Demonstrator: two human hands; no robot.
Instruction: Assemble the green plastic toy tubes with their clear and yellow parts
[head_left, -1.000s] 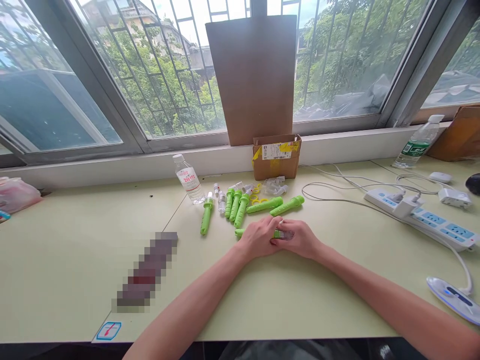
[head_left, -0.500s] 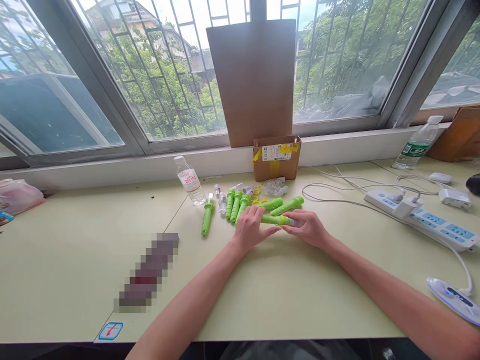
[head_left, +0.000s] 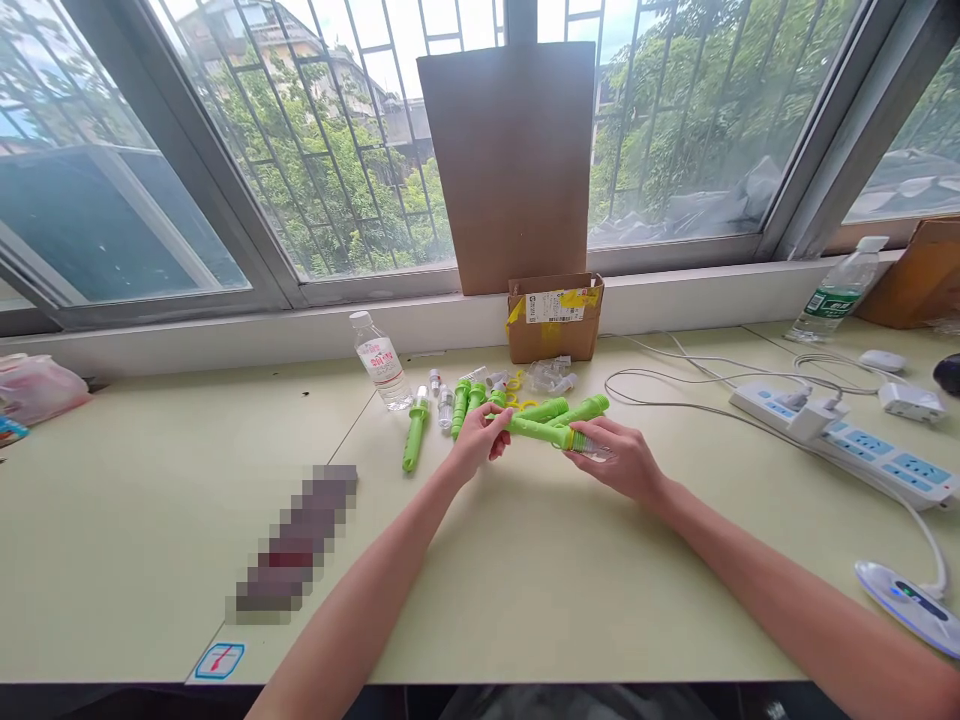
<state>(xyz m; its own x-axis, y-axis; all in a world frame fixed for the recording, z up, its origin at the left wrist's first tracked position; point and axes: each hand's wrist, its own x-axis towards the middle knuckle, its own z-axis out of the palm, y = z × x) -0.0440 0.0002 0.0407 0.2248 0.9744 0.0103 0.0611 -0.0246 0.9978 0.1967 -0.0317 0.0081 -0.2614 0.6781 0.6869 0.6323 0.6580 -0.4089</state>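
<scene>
Between my hands is a green plastic tube (head_left: 538, 430) with a yellow ring and a clear end piece. My left hand (head_left: 480, 437) pinches its left end between thumb and fingers. Around the clear end at the right, my right hand (head_left: 619, 455) is closed. Just behind lie two more green tubes, one of them (head_left: 587, 409) angled up to the right. Several green tubes (head_left: 460, 408) lie left of these, partly hidden by my left hand. A separate green tube with a clear tip (head_left: 414, 436) lies further left. Yellow rings (head_left: 514, 382) and clear plastic pieces (head_left: 551, 375) sit behind.
A small cardboard box (head_left: 555, 320) stands at the back against the sill. One water bottle (head_left: 382, 362) is at back left, another (head_left: 836, 292) at back right. A power strip (head_left: 870, 445) with cables lies right. A pixelated dark object (head_left: 296, 545) lies left.
My left hand has shifted left along the green tube and now pinches its end, so more of the tube shows. My right hand stays on the clear end.
</scene>
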